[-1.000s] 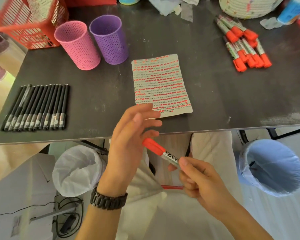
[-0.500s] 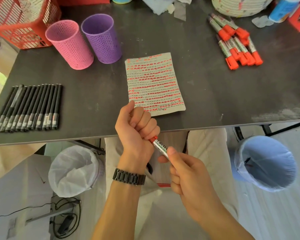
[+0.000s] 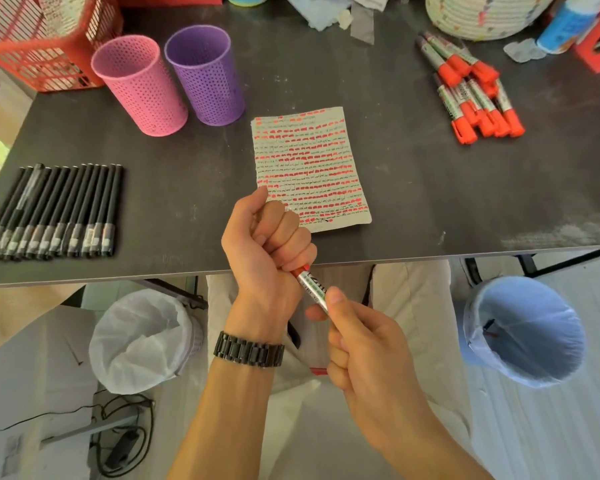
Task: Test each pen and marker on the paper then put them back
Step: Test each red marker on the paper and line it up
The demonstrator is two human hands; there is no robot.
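Just in front of the table's near edge, both hands hold one red marker (image 3: 311, 285). My left hand (image 3: 269, 244) is a fist wrapped round its red cap end, which is almost hidden. My right hand (image 3: 359, 344) grips the silver barrel between thumb and fingers. The paper (image 3: 323, 161), filled with rows of red and black marks, lies on the table right beyond my left hand. Several red-capped markers (image 3: 471, 95) lie in a heap at the far right. A row of several black pens (image 3: 56, 211) lies at the left.
A pink cup (image 3: 141, 86) and a purple cup (image 3: 205, 76) stand behind the paper, a red basket (image 3: 42, 43) at the far left, a woven basket (image 3: 482, 15) at the far right. Below the dark table (image 3: 430, 202) stand a white-lined bin (image 3: 142, 337) and a blue-lined bin (image 3: 523, 330).
My left hand went from open fingers beside the marker's cap to a fist closed round it. Since half a second ago both hands have stayed almost still.
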